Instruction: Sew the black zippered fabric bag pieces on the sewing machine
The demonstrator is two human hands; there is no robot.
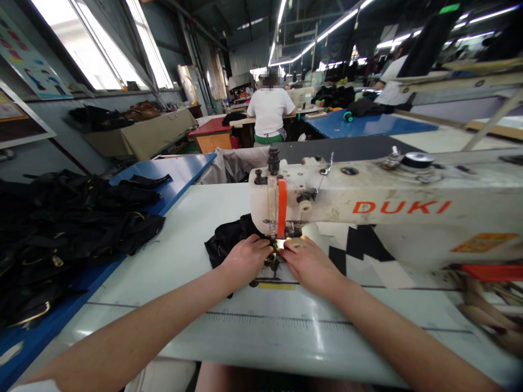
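A white sewing machine (327,190) with an orange guard (281,208) stands over the pale worktable (196,305). A bunched piece of black fabric (224,239) lies left of the needle area, reaching in toward it. My left hand (247,260) is closed on this fabric, its fingertips close beside the presser foot. Just right of the needle, my right hand (309,265) has its fingers pressed together; what they pinch is hidden. Small brassy glints show between the two hands, too small to make out. Light from the machine falls on the fingertips.
Black pieces with gold zippers (57,256) are heaped on a blue table (180,188) at the left. Black and white scraps (363,245) lie under the machine arm. A ruler strip (286,321) crosses the table front. A person in white (269,111) sits ahead.
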